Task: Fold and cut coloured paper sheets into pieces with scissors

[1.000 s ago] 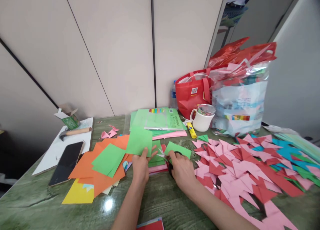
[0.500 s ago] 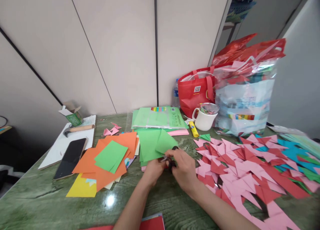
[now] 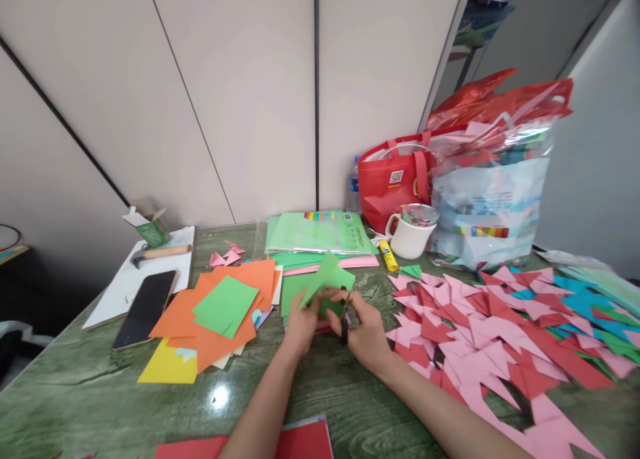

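Between my hands, a green paper sheet (image 3: 321, 279) stands tilted up over the stack of green paper (image 3: 291, 292). My left hand (image 3: 303, 326) is closed on its lower edge. In my right hand (image 3: 367, 329) are black-handled scissors (image 3: 345, 322), held upright beside the sheet, with my fingers around the handles. The blades are mostly hidden by my fingers, so whether they touch the paper I cannot tell. Pink paper shows under the green stack.
On the left lie orange sheets (image 3: 210, 312), green squares, a phone (image 3: 146, 310) and a hammer (image 3: 163, 252). Pink and red folded pieces (image 3: 480, 339) cover the right side. A white mug (image 3: 410, 236), glue stick (image 3: 387, 255) and bags stand behind. Red paper (image 3: 305, 440) lies in front.
The green sheet has turned from lying tilted rightward to standing more upright. My right hand has shifted slightly right, and the scissors have turned from pointing left to upright.
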A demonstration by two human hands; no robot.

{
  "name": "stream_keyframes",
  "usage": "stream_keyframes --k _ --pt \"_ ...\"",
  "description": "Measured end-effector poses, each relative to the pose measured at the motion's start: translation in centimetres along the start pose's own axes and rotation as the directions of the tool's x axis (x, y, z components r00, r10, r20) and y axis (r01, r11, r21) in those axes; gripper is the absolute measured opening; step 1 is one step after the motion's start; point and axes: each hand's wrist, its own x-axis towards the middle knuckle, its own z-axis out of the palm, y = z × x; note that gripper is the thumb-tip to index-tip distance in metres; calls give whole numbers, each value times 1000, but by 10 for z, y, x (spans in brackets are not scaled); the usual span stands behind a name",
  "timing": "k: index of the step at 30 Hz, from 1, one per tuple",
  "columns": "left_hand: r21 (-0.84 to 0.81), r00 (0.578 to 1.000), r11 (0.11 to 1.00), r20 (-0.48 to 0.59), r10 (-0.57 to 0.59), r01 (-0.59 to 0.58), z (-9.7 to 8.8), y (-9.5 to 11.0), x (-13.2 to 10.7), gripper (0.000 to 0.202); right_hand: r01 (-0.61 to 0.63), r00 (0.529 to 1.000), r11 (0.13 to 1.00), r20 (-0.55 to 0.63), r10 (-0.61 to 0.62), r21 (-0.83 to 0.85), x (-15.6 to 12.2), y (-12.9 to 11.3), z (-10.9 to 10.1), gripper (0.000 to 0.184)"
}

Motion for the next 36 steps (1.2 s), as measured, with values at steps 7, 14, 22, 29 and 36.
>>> stream_keyframes --k 7,14,22,29,36 --pt "-194 881 952 -455 128 -239 -24 30 27 29 -5 989 982 141 32 -189 -5 21 6 29" --pt "-333 903 922 -427 40 -198 -40 43 32 27 163 901 908 433 22 -385 -6 24 10 34" --pt "-101 945 983 -306 117 -154 -29 21 28 13 138 921 872 384 62 -470 -6 21 5 31" --pt "94 905 964 -333 264 -247 -33 14 32 7 77 937 885 338 94 -460 -5 19 1 37" --pt "28 877 934 -335 345 -356 -29 18 31 18 -149 987 946 11 158 -287 -6 12 1 23"
